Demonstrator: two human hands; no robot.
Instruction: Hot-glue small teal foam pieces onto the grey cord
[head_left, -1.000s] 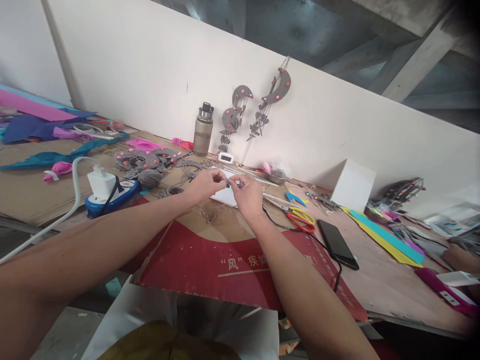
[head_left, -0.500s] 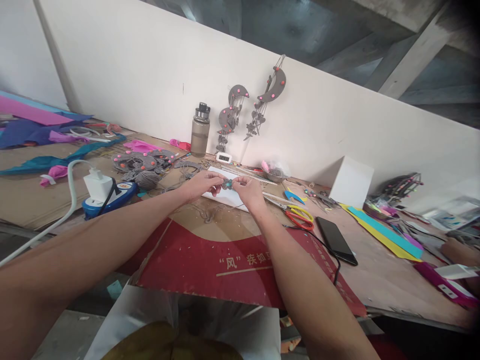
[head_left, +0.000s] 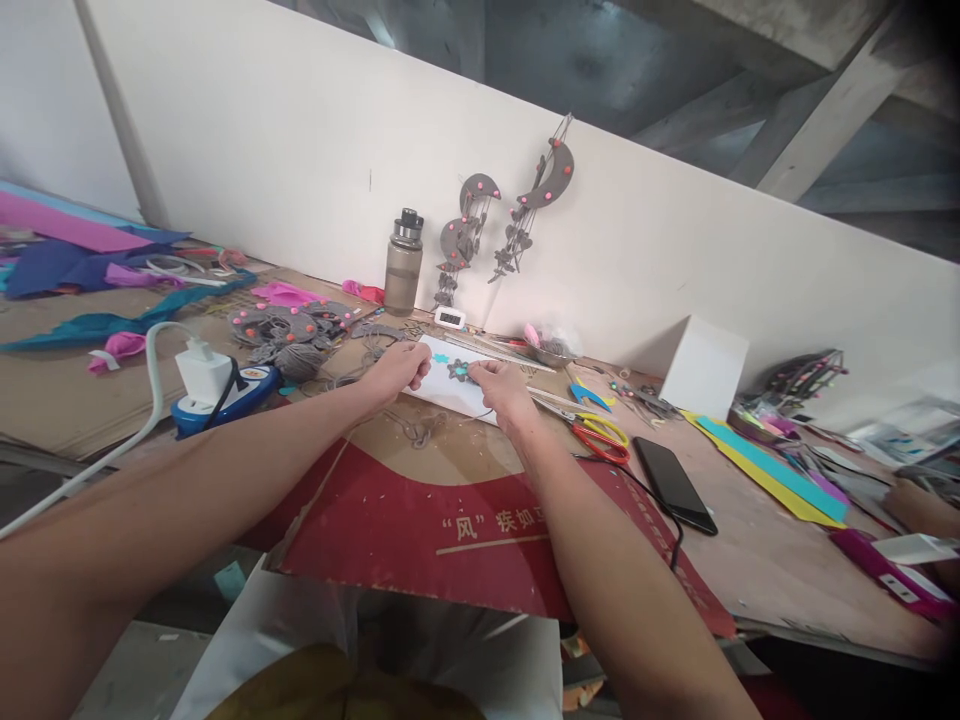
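Free room: bare red cardboard (head_left: 450, 520) between the forearms, near the table edge. Obstacles: scissors (head_left: 600, 435) and phone (head_left: 673, 485) to the right; charger (head_left: 202, 372) with its cable and yarn (head_left: 296, 358) to the left; bottle (head_left: 403, 263) against the wall behind.

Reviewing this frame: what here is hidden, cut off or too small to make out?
Head view only:
- Small grey and teal piece on the white sheet: too small to identify; whether the right hand grips it is unclear.
- Left hand: fingertips curled under, contact hidden.
- Another person's hand: cut off by the right edge.
- Small digital display: reading too small.
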